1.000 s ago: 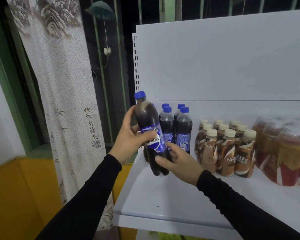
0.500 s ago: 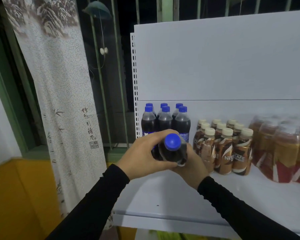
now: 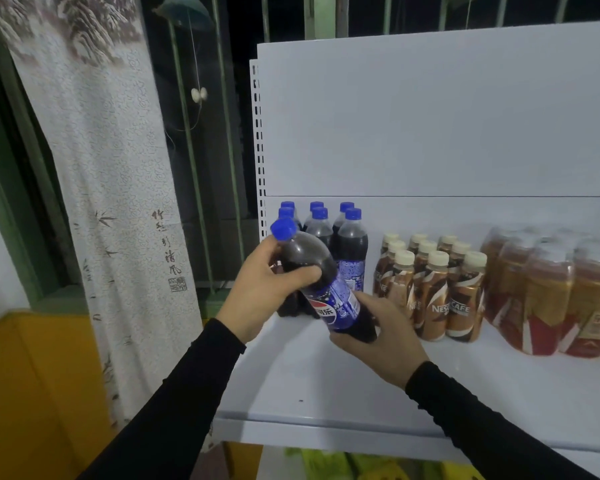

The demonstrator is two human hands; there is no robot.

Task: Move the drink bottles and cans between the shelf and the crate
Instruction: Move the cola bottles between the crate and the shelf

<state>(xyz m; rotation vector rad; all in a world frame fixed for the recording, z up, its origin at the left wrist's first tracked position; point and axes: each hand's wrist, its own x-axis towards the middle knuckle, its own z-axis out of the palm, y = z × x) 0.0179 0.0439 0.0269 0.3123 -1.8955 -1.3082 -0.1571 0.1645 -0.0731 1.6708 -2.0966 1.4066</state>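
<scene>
Dark cola fills the bottle [image 3: 321, 284], blue-capped and blue-labelled, held tilted above the front left of the white shelf [image 3: 326, 393], cap up and to the left, base down and to the right. The left hand [image 3: 262, 292] grips its upper body, thumb curled across the shoulder. The right hand [image 3: 383, 336] cups the base from below, fingers wrapped round it. Both sleeves are black. Just behind, six cola bottles [image 3: 350, 252] stand upright in two rows at the shelf's left rear. To their right stand coffee bottles [image 3: 430, 285] with cream caps, then a shrink-wrapped pack of tea bottles [image 3: 551, 292]. A patterned curtain [image 3: 111, 188] hangs left of the shelf. Something yellow-green shows below the shelf edge; whether it is the crate cannot be told.
</scene>
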